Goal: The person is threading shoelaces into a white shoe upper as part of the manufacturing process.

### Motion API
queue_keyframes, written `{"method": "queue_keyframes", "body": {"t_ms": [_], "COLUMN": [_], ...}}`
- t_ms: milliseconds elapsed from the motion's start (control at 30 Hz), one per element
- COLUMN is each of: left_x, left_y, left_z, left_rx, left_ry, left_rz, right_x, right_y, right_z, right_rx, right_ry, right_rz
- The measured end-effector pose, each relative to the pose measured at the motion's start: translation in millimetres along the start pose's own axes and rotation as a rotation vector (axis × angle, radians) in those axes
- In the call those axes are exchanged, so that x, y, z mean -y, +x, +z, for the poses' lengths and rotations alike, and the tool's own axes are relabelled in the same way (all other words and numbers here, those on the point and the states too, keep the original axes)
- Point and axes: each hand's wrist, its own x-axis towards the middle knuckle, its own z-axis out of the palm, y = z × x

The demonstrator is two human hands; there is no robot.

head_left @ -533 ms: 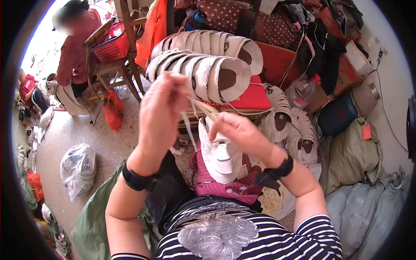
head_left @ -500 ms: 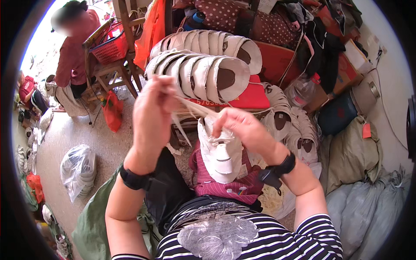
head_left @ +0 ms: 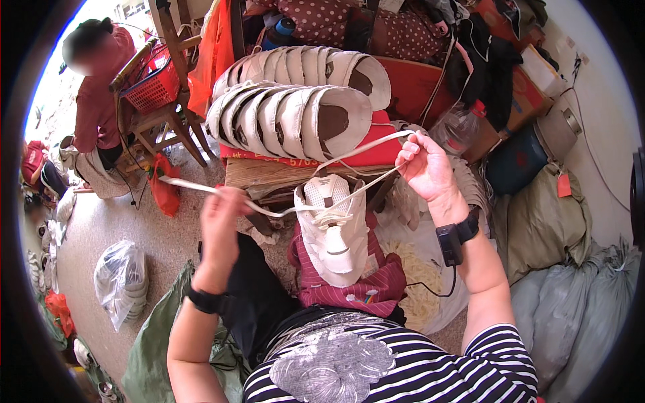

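One fisheye is looking steeply down from the wearer's head — sitting close above the striped shirt and facing forward across the white shoe.

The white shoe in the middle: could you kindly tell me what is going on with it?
A person in a black-and-white striped top has the white shoe resting on a maroon striped cloth on their lap. Their right hand holds a flat off-white lace that runs up from the shoe; their left hand, blurred, is at the lace on the other side, its grip unclear. Beyond lie two rows of nested off-white shoes.
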Motion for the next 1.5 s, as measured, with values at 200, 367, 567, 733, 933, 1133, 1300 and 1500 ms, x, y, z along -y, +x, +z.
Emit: {"method": "queue_keyframes", "body": {"t_ms": [200,367,567,733,933,1133,1300,1500], "left_x": [30,32,23,22,20,22,28,27], "left_y": [-31,-28,-31,-35,-31,-31,-36,-32], "left_z": [47,54,62,62,63,60,60,58], "left_rx": [0.417,0.438,0.478,0.433,0.502,0.547,0.484,0.481], "left_ry": [0.471,0.5,0.746,0.732,0.748,0.78,0.7,0.618], "left_rz": [0.234,0.33,0.486,0.405,0.442,0.391,0.385,0.273], "right_x": [-14,-74,-85,-84,-90,-91,-91,-30], "right_y": [-23,-52,-51,-45,-39,-40,-37,-30], "right_z": [24,32,36,36,28,42,25,31], "right_rx": [0.136,0.346,0.377,0.372,0.345,0.258,0.178,0.057], "right_ry": [-0.427,-1.514,-1.694,-1.588,-1.483,-1.548,-1.194,-0.733], "right_rz": [0.162,-0.085,-0.283,-0.1,0.081,0.119,-0.114,0.109]}}
